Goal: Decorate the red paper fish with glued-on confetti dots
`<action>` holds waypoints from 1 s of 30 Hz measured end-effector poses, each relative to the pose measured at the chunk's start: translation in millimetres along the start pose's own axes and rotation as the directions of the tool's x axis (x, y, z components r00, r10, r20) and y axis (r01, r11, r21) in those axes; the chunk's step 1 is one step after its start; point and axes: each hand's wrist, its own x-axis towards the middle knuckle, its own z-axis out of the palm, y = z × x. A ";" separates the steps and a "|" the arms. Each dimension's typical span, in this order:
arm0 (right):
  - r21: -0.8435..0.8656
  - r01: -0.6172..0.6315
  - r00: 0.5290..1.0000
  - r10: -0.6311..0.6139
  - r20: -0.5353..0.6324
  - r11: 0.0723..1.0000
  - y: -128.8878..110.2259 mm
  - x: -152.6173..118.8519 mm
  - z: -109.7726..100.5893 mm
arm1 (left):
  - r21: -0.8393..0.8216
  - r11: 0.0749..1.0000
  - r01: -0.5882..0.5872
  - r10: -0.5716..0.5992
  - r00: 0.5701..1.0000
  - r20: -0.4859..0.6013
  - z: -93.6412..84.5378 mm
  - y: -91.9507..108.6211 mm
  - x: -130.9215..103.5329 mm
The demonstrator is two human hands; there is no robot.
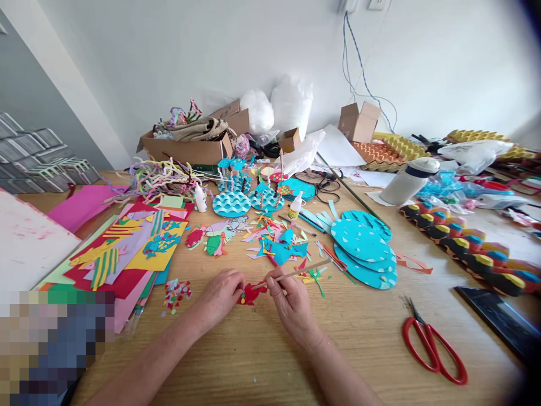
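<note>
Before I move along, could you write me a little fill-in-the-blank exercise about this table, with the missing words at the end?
1. The right hand holds a thin, pale ____.
2. The left hand is at a small paper cutout coloured ____.
3. The red-handled ____ lie beside a flat black device.
4. Near the wall, behind the white bottle, stands an open cardboard ____.

Missing words: stick; red; scissors; box.

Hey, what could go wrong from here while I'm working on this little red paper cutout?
The thin red cutout might crease or slip between the left hand and the stick in the right hand. The loose paper bits beside the left forearm could scatter if brushed.
</note>
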 end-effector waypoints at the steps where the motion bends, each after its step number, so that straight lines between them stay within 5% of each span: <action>1: -0.004 0.005 1.000 -0.005 0.003 1.000 0.6 -0.1 0.6 | -0.003 1.000 0.011 -0.011 1.000 -0.001 -0.6 0.3 -0.4; 12: 0.038 0.067 0.994 -0.070 0.080 0.997 -3.4 0.4 6.5 | -0.042 0.997 0.072 -0.072 0.997 0.007 -4.1 1.3 -3.6; 21: -0.046 -0.016 1.000 0.016 0.006 0.999 0.0 -1.6 1.2 | -0.100 0.991 0.094 -0.096 0.995 -0.018 -4.1 -1.7 -4.5; 25: -0.052 0.003 1.000 -0.004 -0.008 0.999 -1.4 -0.7 -0.7 | -0.132 0.985 0.115 -0.133 0.981 -0.141 -26.7 -18.8 -11.0; 30: -0.048 0.018 0.999 -0.019 -0.026 0.999 -4.4 0.0 -1.6 | -0.064 0.971 0.230 -0.239 0.942 -0.236 -69.3 -63.7 -33.2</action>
